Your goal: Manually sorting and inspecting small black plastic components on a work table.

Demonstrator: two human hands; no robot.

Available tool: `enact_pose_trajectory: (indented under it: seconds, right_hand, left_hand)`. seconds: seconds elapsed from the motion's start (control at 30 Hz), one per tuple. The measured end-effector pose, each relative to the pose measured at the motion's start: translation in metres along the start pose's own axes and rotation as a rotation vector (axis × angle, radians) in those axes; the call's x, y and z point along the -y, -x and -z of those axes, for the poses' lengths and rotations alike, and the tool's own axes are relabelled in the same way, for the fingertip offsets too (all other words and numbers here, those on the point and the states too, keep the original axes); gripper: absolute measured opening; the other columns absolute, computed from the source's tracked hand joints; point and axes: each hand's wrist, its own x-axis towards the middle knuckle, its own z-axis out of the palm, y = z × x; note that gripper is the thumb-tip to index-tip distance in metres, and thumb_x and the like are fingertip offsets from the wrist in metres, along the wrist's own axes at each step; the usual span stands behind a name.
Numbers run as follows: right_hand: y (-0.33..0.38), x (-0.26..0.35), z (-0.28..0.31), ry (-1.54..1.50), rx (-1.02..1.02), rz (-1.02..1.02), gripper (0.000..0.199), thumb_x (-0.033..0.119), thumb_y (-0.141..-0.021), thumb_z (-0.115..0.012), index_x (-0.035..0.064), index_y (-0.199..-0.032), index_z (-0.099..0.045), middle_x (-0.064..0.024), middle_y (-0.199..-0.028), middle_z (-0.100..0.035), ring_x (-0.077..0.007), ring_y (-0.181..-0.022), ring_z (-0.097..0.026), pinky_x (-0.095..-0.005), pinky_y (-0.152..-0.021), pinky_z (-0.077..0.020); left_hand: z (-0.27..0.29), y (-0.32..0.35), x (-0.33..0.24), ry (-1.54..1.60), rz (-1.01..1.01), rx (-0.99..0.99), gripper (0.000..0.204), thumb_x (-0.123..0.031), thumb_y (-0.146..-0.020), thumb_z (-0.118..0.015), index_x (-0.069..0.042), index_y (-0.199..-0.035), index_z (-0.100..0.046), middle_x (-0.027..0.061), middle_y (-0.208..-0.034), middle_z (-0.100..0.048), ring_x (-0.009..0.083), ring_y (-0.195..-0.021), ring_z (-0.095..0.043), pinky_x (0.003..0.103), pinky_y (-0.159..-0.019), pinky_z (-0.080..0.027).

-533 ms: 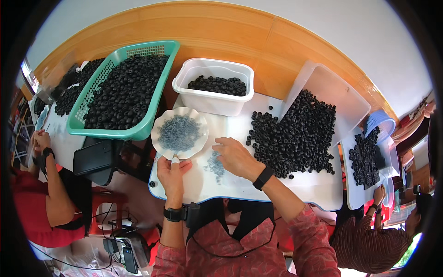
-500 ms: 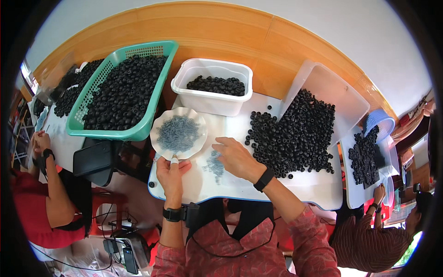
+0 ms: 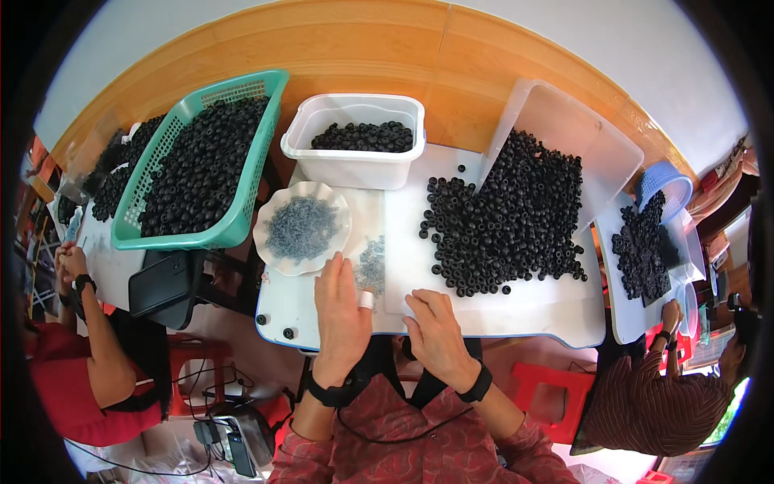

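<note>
**Both hands flat at the near edge, small grey parts just ahead of your left**

The loose heap of small grey parts (image 3: 372,262) lies on the white table (image 3: 516,310), just beyond your left hand (image 3: 342,310) and touching or nearly touching its fingertips (the fisheye makes it hard to tell which). Your left hand rests palm down with the fingers stretched forward and held together; one finger wears a pale band. It grips nothing that you can see. Your right hand (image 3: 435,329) lies beside it, near the table's front edge, fingers loosely curled and pointing toward the left hand; whether it holds anything beneath the fingers cannot be told. The two hands sit close, not touching.

Just left of the heap stands a scalloped white dish (image 3: 302,228) filled with more of the same grey parts. To the right of your hands, well past the heap, a broad spread of black beads (image 3: 508,218) covers the table, spilling from a clear tipped-up bin (image 3: 580,141). Behind the dish sits a white tub (image 3: 355,141) partly filled with black beads, and left of that a green basket (image 3: 201,173) heaped with them.

A second white table on the right carries another pile of black beads (image 3: 642,246) under a blue basket (image 3: 665,184). A person in red (image 3: 81,363) sits at your left with hands clasped; another person (image 3: 645,395) sits at your right.
</note>
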Motion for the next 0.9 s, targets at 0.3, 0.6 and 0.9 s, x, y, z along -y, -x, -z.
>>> enact_pose_trajectory:
  seconds: [0.3, 0.6, 0.9]
  right_hand:
    - [0.021, -0.011, -0.015, -0.025, -0.097, 0.044, 0.036, -0.006, -0.079, -0.063, -0.0104, -0.114, -0.057, -0.0205, -0.121, -0.053, -0.0371, -0.107, -0.053, -0.0417, -0.092, -0.0461]
    - [0.021, -0.014, -0.017, -0.035, -0.109, 0.076, 0.041, -0.008, -0.077, -0.062, -0.0125, -0.117, -0.056, -0.0191, -0.122, -0.053, -0.0351, -0.109, -0.053, -0.0406, -0.095, -0.0448]
    - [0.024, -0.015, -0.022, -0.084, -0.145, 0.044, 0.043, -0.010, -0.076, -0.061, -0.0110, -0.119, -0.055, -0.0197, -0.123, -0.053, -0.0354, -0.108, -0.053, -0.0404, -0.093, -0.0457]
  left_hand:
    - [-0.029, 0.003, -0.006, -0.393, -0.022, 0.355, 0.075, -0.038, -0.094, -0.059, 0.011, -0.143, -0.031, 0.0287, -0.153, -0.026, 0.0446, -0.143, -0.022, 0.063, -0.112, -0.015]
    - [-0.044, 0.000, -0.004, -0.334, -0.042, 0.328, 0.079, -0.041, -0.093, -0.060, 0.013, -0.143, -0.028, 0.0339, -0.150, -0.027, 0.0466, -0.142, -0.023, 0.059, -0.114, -0.017]
    - [-0.052, -0.003, -0.005, -0.291, -0.065, 0.325, 0.083, -0.041, -0.091, -0.062, 0.013, -0.143, -0.026, 0.0341, -0.149, -0.028, 0.0466, -0.141, -0.026, 0.056, -0.115, -0.021]
